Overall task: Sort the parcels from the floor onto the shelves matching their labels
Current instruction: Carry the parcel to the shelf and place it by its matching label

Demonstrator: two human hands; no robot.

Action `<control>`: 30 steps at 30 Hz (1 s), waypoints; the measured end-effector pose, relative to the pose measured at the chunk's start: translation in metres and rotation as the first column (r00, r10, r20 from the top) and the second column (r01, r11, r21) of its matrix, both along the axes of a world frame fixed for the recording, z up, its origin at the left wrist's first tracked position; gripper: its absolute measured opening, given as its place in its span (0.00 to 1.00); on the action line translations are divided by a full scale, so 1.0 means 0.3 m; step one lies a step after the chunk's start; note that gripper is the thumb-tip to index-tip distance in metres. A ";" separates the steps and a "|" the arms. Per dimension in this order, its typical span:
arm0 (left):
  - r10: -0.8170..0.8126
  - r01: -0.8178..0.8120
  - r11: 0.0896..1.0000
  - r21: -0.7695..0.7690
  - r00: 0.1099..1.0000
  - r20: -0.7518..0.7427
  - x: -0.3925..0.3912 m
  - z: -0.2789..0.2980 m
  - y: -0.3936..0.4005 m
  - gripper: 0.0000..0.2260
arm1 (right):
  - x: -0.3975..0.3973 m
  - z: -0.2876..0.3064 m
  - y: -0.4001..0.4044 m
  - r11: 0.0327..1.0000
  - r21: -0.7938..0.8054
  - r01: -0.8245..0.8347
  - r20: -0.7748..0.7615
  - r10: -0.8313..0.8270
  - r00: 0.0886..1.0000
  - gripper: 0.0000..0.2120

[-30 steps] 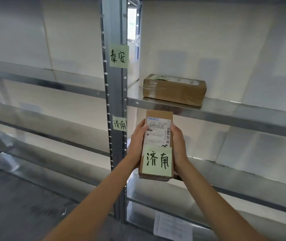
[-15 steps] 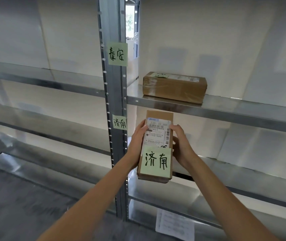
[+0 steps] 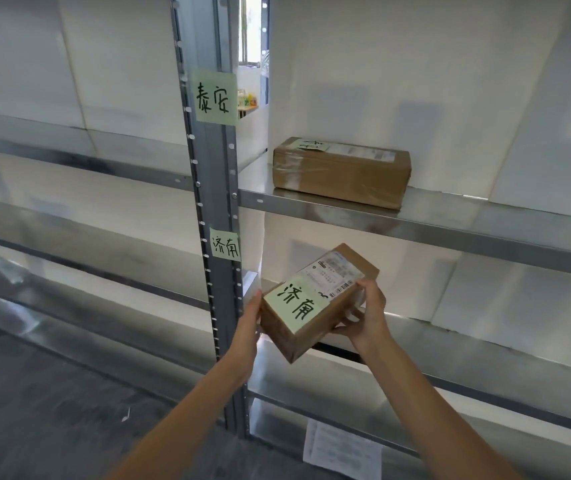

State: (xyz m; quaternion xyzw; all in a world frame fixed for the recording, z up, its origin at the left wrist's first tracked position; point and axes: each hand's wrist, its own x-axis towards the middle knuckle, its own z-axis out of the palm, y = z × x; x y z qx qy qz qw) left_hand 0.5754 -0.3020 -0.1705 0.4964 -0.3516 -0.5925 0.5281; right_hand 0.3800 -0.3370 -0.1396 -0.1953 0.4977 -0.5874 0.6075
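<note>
At shelf front, both arms out; left hand (image 3: pixel 249 327) & right hand (image 3: pixel 369 315) fingers gripping tilted parcel (image 3: pixel 315 303).

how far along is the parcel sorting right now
Done: one brown parcel lies on the shelf by the 泰安 tag. In hand: both hands, left and right, grip the 济南 parcel at the 济南 tag's level, not yet set down. Floor parcels are out of view.

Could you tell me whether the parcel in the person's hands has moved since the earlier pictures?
Yes: the held parcel has turned clockwise and tipped flatter, towards the shelf beside the post's lower label.
</note>
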 end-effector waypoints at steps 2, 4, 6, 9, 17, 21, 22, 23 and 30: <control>0.051 -0.051 0.999 0.002 0.999 -0.019 -0.037 0.002 -0.026 0.26 | 0.002 -0.026 -0.030 1.000 -0.001 0.025 0.057 -0.025 0.998 0.35; 0.105 -0.103 0.994 0.025 0.992 -0.066 -0.059 -0.031 -0.077 0.32 | 0.007 -0.045 -0.053 0.999 0.003 0.050 0.105 -0.050 0.993 0.29; 0.170 -0.168 0.985 0.037 0.985 -0.042 -0.071 -0.057 -0.128 0.38 | -0.004 -0.068 -0.081 0.998 0.025 0.050 0.120 -0.053 0.991 0.28; 0.225 -0.222 0.970 0.098 0.974 -0.018 -0.076 -0.050 -0.193 0.42 | -0.036 -0.101 -0.125 0.995 0.094 0.019 -0.003 -0.019 1.000 0.28; 0.394 -0.388 0.883 0.264 0.918 0.030 -0.091 -0.020 -0.329 0.28 | -0.118 -0.199 -0.218 0.986 0.093 -0.140 -0.322 0.162 0.933 0.29; 0.306 -0.323 0.919 0.227 0.946 0.105 -0.080 -0.032 -0.389 0.21 | -0.137 -0.220 -0.243 0.979 0.092 -0.182 -0.396 0.204 0.895 0.14; 0.316 -0.340 0.912 0.229 0.939 0.134 -0.075 -0.035 -0.403 0.22 | -0.134 -0.220 -0.249 0.977 0.102 -0.187 -0.403 0.213 0.890 0.14; 0.323 -0.354 0.907 0.229 0.932 0.165 -0.069 -0.039 -0.420 0.23 | -0.129 -0.222 -0.257 0.976 0.102 -0.192 -0.421 0.218 0.880 0.18; 0.180 -0.229 0.936 0.265 0.964 0.198 -0.067 -0.086 -0.547 0.23 | -0.109 -0.342 -0.355 0.983 0.126 -0.130 -0.591 0.180 0.787 0.28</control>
